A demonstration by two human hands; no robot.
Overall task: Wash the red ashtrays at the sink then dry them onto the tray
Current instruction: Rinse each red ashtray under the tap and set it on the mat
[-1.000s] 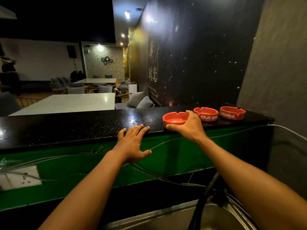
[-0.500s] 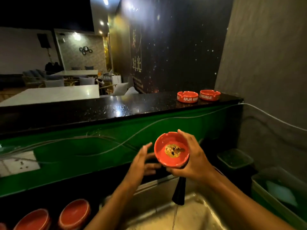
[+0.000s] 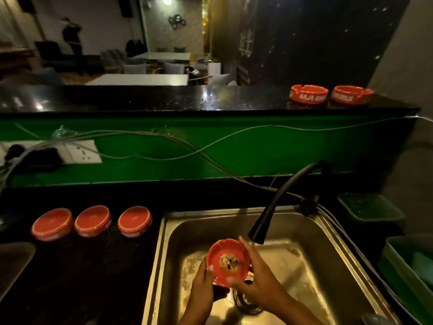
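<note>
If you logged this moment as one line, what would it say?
step: wash | both hands hold dirty ashtray over sink | left hand | right hand | faucet above

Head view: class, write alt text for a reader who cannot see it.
Both hands, left hand and right hand, hold a dirty red ashtray over the steel sink, near the black faucet.

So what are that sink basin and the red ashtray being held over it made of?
The sink basin looks like brushed stainless steel: silvery with soft, streaky reflections. The ashtray, held by both hands, seems glazed ceramic or glossy melamine: thick rim, smooth shiny red surface. I cannot tell which.
</note>
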